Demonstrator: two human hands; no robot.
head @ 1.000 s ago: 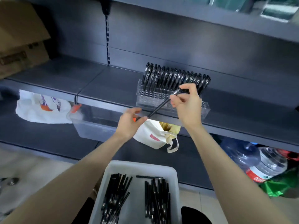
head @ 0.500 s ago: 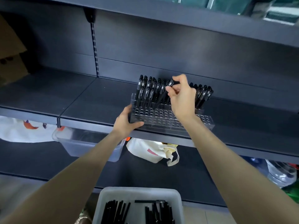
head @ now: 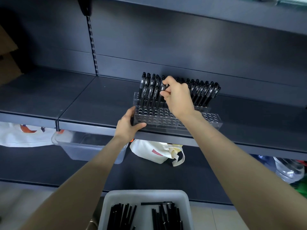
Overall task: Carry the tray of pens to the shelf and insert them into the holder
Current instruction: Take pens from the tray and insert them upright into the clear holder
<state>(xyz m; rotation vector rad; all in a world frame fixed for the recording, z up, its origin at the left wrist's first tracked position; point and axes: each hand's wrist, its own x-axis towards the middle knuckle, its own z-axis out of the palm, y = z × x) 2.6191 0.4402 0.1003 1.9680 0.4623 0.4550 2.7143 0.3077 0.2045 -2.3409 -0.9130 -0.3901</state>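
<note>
**As a pen (head: pixel 159 101) stands at the holder (head: pixel 166 121), two hands attend it**

Though its lower end is lost among the holes of the clear holder, the black pen has its long axis nearly upright. It leans a little, upper end toward the back of the shelf (head: pixel 99 100), parallel with the standing pens (head: pixel 149 92) that fill the rear rows; whether its tip sits in a hole I cannot tell. The right grip (head: pixel 178 98) pinches the pen's upper part between thumb and fingertips, knuckles raised, wrist bent down over the empty front holes, forearm reaching in from the lower right. The left grip (head: pixel 127 126) clasps the holder's left end, thumb laid along the front wall and fingers round the side. The holder rests at the shelf's front edge. Below, nearest the camera, the grey tray (head: pixel 146 195) holds two loose bundles of black pens (head: pixel 123 216), lying with their long axes roughly front to back. On the lower shelf sit a clear bin (head: pixel 86 146), a white cloth bag (head: pixel 152 151) and a water bottle (head: pixel 289 170).
</note>
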